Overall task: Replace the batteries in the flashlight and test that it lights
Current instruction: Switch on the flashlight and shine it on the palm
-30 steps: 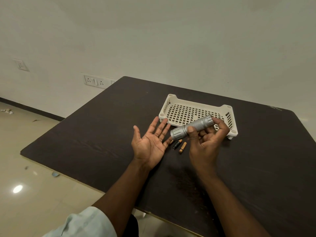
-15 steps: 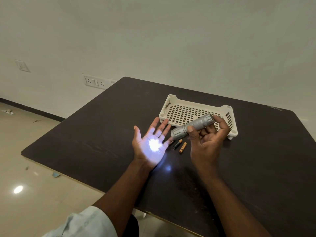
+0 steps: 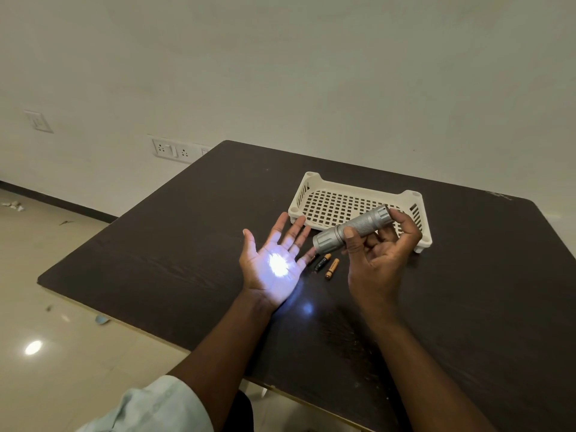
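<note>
My right hand (image 3: pixel 378 251) grips a silver flashlight (image 3: pixel 352 228) above the table, lens end pointing left and down. It is lit: a bright white spot falls on the palm of my left hand (image 3: pixel 274 263), which is held flat, palm up, fingers spread, holding nothing. A fainter glow shows on the table just below that hand. Two loose batteries lie on the table between the hands: a black one (image 3: pixel 322 262) and an orange one (image 3: pixel 332 268). A third battery tip peeks out by my left little finger.
A cream perforated plastic tray (image 3: pixel 330 199) sits on the dark wooden table (image 3: pixel 187 238) just behind the hands, nothing inside it. The table's near-left edge drops to a tiled floor. A wall with sockets (image 3: pixel 171 148) stands behind.
The flashlight went from dark to lit, and the light spot appeared on my left palm. Both hands have stayed almost still since.
</note>
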